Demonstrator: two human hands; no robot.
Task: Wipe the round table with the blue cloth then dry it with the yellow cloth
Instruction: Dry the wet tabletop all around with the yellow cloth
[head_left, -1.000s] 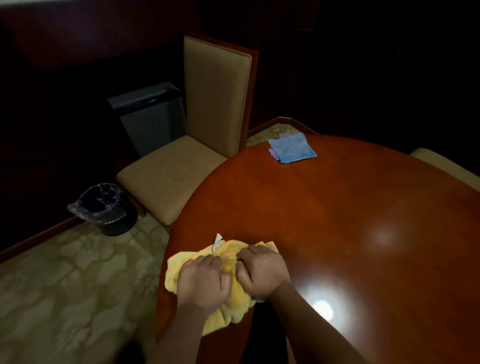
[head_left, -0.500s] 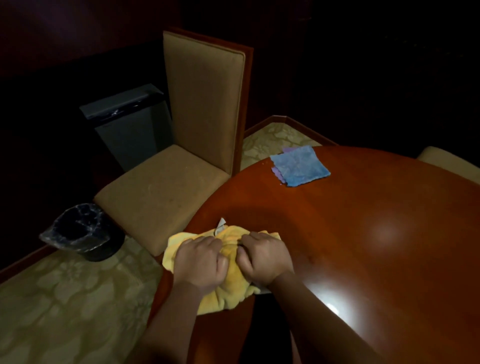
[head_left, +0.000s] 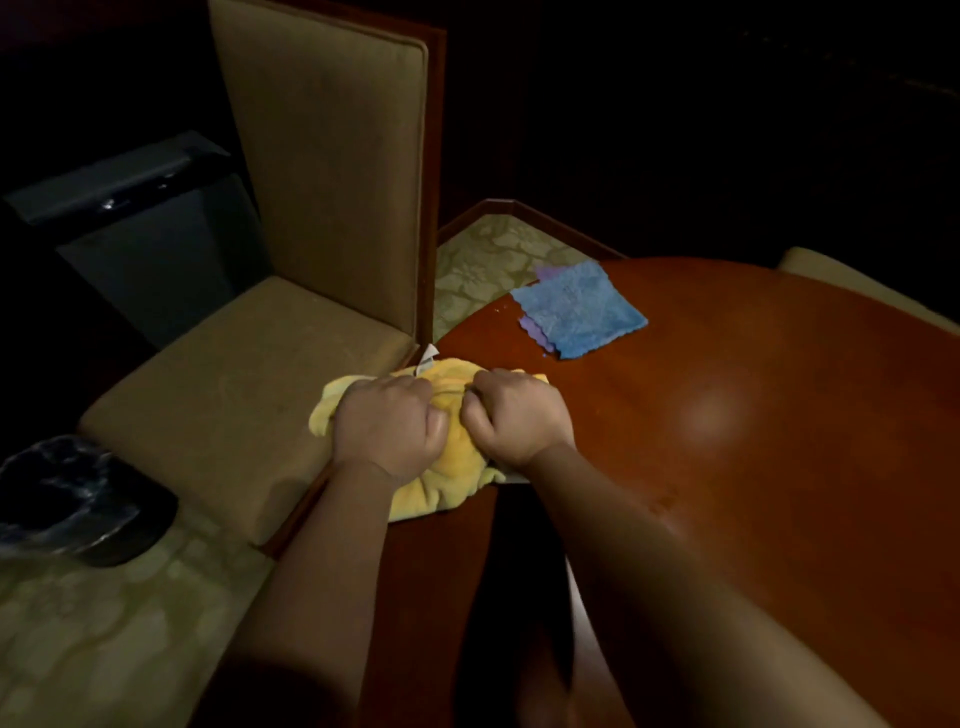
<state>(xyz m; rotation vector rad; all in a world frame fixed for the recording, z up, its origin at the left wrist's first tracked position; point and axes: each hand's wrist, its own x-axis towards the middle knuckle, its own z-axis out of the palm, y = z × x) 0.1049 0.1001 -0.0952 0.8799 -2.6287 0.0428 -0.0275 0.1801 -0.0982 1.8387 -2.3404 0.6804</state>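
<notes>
Your round, glossy reddish-brown wooden table (head_left: 727, 467) fills the right and lower centre of the frame, most of its surface running right of your hands. A tan upholstered chair (head_left: 311, 234) stands upper left, against the table's left rim. The bunched yellow terry cloth (head_left: 447, 483) sits mid-frame on that left rim, partly overhanging. The folded blue microfibre cloth (head_left: 579, 317) lies flat up and right of it, apart, near the far edge. Your left hand (head_left: 387, 423) and right hand (head_left: 514, 415), side by side, both grip the yellow cloth with curled fingers; likely drying, undried wood lies rightward, right hand nearer.
</notes>
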